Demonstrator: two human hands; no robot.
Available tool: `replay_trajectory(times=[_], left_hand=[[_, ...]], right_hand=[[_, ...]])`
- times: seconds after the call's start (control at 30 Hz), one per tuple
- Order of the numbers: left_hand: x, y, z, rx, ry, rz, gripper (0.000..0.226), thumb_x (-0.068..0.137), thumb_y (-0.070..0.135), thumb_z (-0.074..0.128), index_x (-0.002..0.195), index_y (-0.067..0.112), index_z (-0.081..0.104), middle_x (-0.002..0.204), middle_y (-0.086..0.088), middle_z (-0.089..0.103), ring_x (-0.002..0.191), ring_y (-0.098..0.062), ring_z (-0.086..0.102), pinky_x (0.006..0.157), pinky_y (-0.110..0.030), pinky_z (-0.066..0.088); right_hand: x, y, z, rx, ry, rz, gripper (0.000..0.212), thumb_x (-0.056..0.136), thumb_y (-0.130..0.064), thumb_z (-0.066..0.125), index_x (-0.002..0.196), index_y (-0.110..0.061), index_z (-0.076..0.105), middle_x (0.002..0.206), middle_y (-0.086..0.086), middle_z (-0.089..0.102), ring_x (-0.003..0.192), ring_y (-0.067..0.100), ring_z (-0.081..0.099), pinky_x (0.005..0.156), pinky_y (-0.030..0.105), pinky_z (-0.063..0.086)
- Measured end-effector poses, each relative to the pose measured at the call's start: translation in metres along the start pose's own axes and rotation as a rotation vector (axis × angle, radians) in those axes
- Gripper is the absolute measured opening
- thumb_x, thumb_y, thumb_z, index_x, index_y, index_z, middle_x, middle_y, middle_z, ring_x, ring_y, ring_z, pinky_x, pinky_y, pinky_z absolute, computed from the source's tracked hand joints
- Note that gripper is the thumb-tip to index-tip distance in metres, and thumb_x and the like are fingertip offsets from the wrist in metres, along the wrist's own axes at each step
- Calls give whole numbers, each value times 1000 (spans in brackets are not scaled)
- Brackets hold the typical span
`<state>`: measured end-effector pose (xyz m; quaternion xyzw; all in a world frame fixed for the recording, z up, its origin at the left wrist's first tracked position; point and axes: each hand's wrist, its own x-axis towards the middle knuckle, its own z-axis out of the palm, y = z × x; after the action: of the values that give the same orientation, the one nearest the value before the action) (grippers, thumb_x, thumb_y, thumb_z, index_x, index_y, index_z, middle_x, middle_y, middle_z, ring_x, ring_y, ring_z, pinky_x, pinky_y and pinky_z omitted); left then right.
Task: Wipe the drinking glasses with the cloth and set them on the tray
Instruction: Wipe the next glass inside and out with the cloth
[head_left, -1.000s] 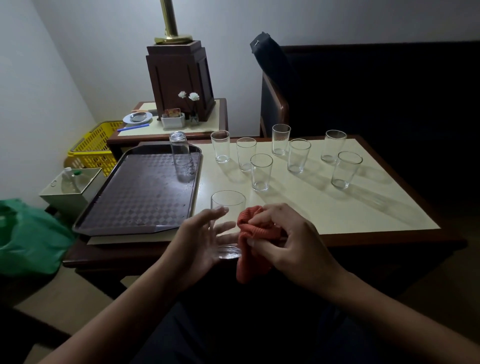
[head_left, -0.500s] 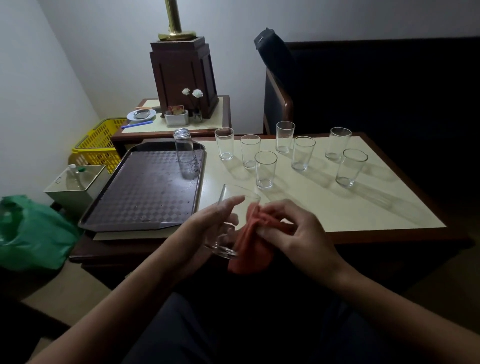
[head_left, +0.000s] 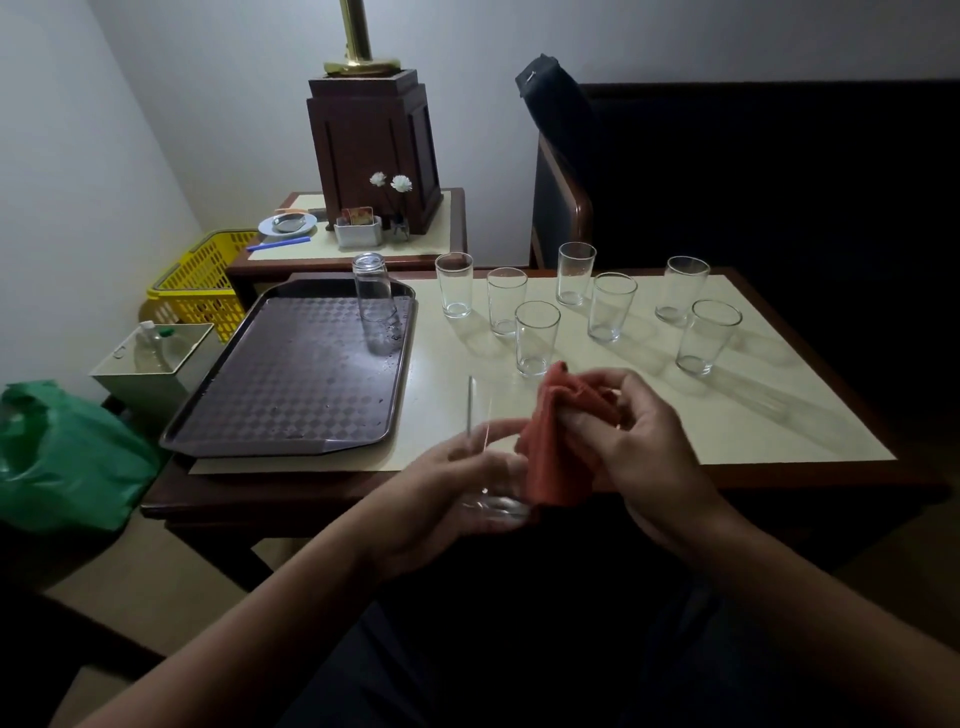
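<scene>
While the left grip (head_left: 436, 488) curls round the glass (head_left: 493, 506) beyond the worktop (head_left: 779, 415) edge and the right grip (head_left: 649, 441) pinches the cloth (head_left: 556, 462), wiping pressure could slip it floorward.

No writing can be read anywhere. The small coloured card (head_left: 357, 214) in the white holder (head_left: 358, 234) on the side table (head_left: 441, 236) may bear print, but it is too small and dim to make out.
</scene>
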<state>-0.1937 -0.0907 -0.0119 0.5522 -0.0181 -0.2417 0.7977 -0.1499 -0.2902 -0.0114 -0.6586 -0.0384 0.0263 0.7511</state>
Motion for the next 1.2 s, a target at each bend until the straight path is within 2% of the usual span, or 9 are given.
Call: replay_trajectory(times=[0.1,0.27,0.4,0.47,0.57,0.73,0.87,1.03,1.2], left_hand=[[-1,-3,7,279,-43,30,64,89,-1,73,147,17,52,106,-18,64,93,-25,64,84,-30,55],[-1,0,-2,529,215,45,57,78,7,89,124,17,58,117,-20,69,91,-20,72,82,-35,61],[-1,8,-13,453,252,91,63,69,19,96,122,16,63,117,-24,70,92,-26,71,80,-36,59],[-4,14,-20,423,244,112,58,68,26,95,120,23,70,119,-24,69,94,-25,71,80,-33,57],[-4,17,-28,383,262,102,63,66,31,92,124,24,69,118,-20,72,97,-25,72,83,-32,56],[-4,18,-24,380,194,61,67,65,25,94,117,5,56,115,-20,73,94,-24,69,72,-30,56],[-8,20,-27,422,178,146,62,68,3,93,118,2,57,112,-24,71,92,-29,70,77,-34,59],[-12,25,-16,758,251,432,66,63,-7,93,119,15,65,110,-2,74,92,-21,75,74,-29,61],[-8,20,-17,1209,308,708,69,64,13,98,126,21,68,126,11,64,114,-6,65,89,-20,54]], right_hand=[[13,-15,-18,-3,133,-64,29,90,-18,82,113,-27,67,118,6,74,108,24,75,91,48,64],[24,-37,-34,248,274,-59,28,97,-11,73,121,-14,60,126,11,71,117,29,73,89,40,65],[6,-16,-21,-370,-137,-227,18,97,-12,75,105,-28,72,104,0,76,90,18,76,82,38,62],[4,-14,-23,-647,-313,-368,28,97,-5,73,112,-28,77,113,-11,73,98,9,72,87,30,60],[6,-29,-32,-661,-489,-337,46,97,3,69,128,-30,76,134,-18,63,127,9,62,104,28,54],[3,-32,-34,-563,-557,-287,53,95,12,62,133,-24,67,128,-8,73,124,12,68,100,28,57],[4,-30,-34,-781,-734,-237,68,99,5,61,146,-44,59,149,-20,58,141,1,50,118,35,45],[2,-35,-30,-262,-1024,151,83,94,5,58,165,-29,33,170,-11,37,153,16,43,126,50,35],[6,-25,-29,198,-916,405,61,96,-5,48,155,-20,52,157,12,54,144,35,54,109,51,51]])
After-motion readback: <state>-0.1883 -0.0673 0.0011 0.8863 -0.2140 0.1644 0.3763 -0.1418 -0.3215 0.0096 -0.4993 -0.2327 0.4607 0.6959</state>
